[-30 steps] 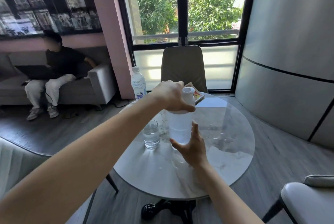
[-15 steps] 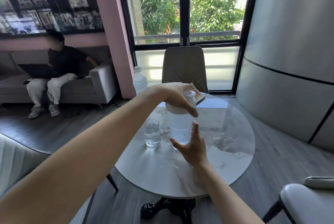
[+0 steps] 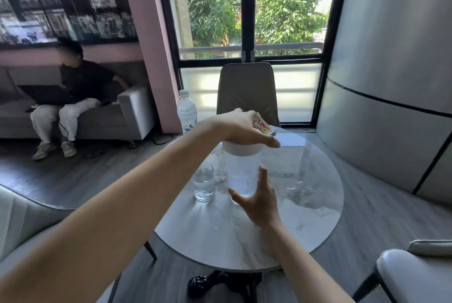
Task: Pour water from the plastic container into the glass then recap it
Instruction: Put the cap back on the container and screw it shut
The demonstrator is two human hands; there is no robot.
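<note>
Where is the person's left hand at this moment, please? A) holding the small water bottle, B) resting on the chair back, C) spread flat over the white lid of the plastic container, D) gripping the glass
C: the left hand lies palm down across the white lid of the plastic container, while the glass stands untouched beside it.

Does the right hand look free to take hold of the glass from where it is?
Probably yes. The right hand is open against the container's lower side, and the glass stands just left of the container on the table, with nothing between them. It would have to let go first.
</note>
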